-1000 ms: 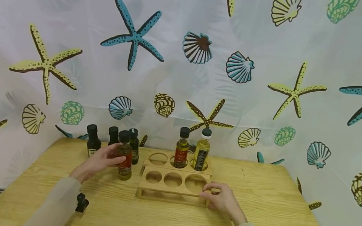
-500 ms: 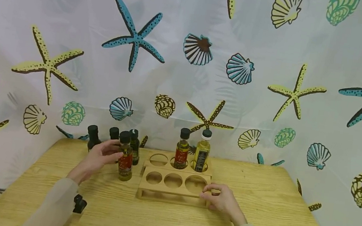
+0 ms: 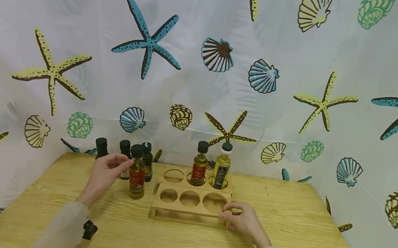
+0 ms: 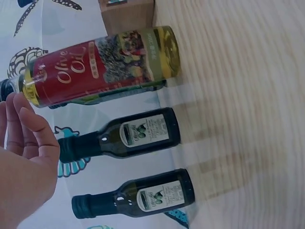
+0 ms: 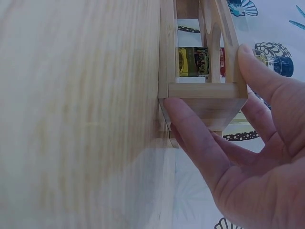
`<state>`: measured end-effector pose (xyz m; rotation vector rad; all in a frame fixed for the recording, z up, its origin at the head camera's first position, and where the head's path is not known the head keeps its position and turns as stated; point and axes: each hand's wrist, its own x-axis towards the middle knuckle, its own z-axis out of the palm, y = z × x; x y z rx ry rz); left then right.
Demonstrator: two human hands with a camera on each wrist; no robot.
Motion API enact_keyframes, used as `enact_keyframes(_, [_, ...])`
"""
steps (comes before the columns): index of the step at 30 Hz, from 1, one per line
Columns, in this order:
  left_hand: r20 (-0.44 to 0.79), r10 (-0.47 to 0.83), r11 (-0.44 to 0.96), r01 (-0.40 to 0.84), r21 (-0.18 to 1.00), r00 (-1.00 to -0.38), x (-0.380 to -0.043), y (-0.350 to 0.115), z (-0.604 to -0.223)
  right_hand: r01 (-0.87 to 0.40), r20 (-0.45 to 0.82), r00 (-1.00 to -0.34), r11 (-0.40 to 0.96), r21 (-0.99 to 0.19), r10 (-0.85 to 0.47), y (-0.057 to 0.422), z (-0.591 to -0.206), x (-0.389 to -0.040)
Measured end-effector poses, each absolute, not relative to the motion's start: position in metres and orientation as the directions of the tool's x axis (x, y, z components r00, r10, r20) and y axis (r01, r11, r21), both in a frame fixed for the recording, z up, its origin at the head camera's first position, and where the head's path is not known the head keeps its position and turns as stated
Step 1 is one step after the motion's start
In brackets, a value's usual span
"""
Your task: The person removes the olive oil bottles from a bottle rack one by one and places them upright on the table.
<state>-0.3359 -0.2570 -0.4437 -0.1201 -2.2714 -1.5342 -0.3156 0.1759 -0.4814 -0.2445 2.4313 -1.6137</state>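
Observation:
An olive oil bottle (image 3: 137, 178) with a red label and dark cap stands upright on the table, left of a two-tier wooden bottle rack (image 3: 191, 207). Beside its neck is my left hand (image 3: 107, 170), fingertips right at the neck and loosely bent, not wrapped round it. The left wrist view shows this bottle (image 4: 105, 67) large, with the hand (image 4: 28, 143) below its neck. My right hand (image 3: 243, 218) holds the rack's front right corner. In the right wrist view the thumb lies on the rack's (image 5: 205, 95) upper edge and the fingers against its end.
Dark green bottles (image 4: 147, 133) stand behind and left of my left hand. In the rack's back row are a red-labelled bottle (image 3: 199, 168) and a yellow oil bottle (image 3: 221, 169). A patterned curtain (image 3: 203, 91) hangs behind the wooden table (image 3: 168, 245).
My left hand has drawn up and back from round the red-labelled bottle's body to near its neck, its fingers looser. The bottle stays in place. My right hand keeps its hold on the rack.

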Motion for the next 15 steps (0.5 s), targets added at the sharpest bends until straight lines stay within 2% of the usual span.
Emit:
enact_keyframes(6, [0.381, -0.073, 0.326, 0.339, 0.883, -0.922, -0.331, -0.247, -0.436, -0.02, -0.083, -0.964, 0.382, -0.924, -0.252, 0.175, -0.483, -0.313])
enact_keyframes(15, [0.355, 0.003, 0.242, 0.345, 0.907, -0.935, -0.331, -0.228, -0.431, -0.029, -0.072, -0.968, 0.393, -0.919, -0.24, 0.175, -0.482, -0.313])
